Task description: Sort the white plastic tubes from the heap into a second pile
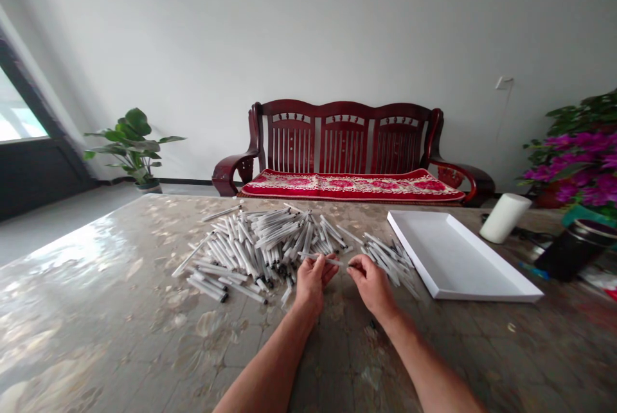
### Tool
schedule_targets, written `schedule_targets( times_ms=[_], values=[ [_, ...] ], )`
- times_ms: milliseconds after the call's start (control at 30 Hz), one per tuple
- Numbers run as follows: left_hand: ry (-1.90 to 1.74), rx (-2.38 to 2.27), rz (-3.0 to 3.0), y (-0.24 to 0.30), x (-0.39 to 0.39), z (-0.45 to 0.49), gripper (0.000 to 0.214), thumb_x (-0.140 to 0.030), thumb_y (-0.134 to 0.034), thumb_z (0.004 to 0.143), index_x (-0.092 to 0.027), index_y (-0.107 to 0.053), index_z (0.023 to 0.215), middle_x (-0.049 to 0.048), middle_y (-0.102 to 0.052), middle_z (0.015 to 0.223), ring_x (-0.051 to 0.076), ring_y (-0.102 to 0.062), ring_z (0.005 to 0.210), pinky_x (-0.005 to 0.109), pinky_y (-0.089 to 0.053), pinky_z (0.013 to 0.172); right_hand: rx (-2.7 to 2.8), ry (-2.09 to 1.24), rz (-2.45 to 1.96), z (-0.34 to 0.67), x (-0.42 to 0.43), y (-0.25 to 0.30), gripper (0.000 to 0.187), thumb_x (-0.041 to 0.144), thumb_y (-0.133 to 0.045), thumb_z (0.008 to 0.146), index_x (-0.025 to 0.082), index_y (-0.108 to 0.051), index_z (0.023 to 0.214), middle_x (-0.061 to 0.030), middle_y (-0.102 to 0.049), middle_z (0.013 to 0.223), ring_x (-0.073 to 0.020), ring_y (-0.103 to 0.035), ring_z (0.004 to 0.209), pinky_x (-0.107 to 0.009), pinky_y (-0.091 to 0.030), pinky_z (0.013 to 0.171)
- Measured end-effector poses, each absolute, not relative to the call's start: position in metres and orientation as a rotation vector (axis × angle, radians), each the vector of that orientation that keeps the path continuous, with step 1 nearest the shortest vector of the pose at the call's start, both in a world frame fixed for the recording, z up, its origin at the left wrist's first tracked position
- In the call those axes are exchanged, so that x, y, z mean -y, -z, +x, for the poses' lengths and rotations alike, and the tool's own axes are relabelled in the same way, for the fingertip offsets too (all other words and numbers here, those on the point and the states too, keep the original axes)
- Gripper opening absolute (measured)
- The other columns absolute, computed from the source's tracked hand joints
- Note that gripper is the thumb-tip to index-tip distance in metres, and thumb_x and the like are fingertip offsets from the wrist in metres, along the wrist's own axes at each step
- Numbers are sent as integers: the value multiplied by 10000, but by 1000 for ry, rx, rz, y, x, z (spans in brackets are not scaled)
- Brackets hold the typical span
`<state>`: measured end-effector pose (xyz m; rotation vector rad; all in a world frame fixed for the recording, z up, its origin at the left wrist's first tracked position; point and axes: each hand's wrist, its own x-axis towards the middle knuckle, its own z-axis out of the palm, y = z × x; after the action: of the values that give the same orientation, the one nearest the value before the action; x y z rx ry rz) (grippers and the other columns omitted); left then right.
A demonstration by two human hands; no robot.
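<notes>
My left hand point(311, 281) is closed on a thin white pen point(332, 262), which lies nearly level between thumb and fingers. Close to the pen's right end, my right hand point(372, 283) has its thumb and fingertips pinched together; whatever they hold is too small to make out. Behind and left of my hands spreads a big heap of pens point(241, 246) with whitish barrels and black ends. A smaller heap of similar pens point(388, 255) lies just beyond my right hand, against the side of a shallow white tray point(463, 297).
All this stands on a patterned table point(135, 336). A white roll point(505, 218), a black cup point(576, 252) and purple flowers point(585, 166) are at the right. Beyond the table are a red wooden bench point(344, 143) and a potted plant point(135, 143).
</notes>
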<state>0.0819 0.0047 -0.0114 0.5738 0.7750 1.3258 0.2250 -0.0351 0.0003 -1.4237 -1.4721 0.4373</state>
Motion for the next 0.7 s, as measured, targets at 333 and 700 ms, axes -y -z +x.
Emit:
schedule_targets(
  times_ms=[333, 700],
  values=[
    [-1399, -811, 515, 6, -6, 81, 320, -310, -827, 733, -179, -554, 835, 69, -760, 855, 174, -748, 757, 308, -622, 724, 1549, -103, -1737, 241, 33, 6, 214, 233, -540, 852, 221, -677, 1017, -74, -743, 962, -243, -697, 898, -330, -498, 760],
    [-1377, -808, 553, 8, -6, 83, 372, -375, -841, 693, -187, -555, 839, 86, -758, 871, 207, -748, 805, 338, -613, 749, 1624, -169, -1584, 231, 37, -5, 209, 338, -532, 892, 239, -700, 817, -35, -730, 836, -202, -669, 807, -293, -478, 732]
  ],
)
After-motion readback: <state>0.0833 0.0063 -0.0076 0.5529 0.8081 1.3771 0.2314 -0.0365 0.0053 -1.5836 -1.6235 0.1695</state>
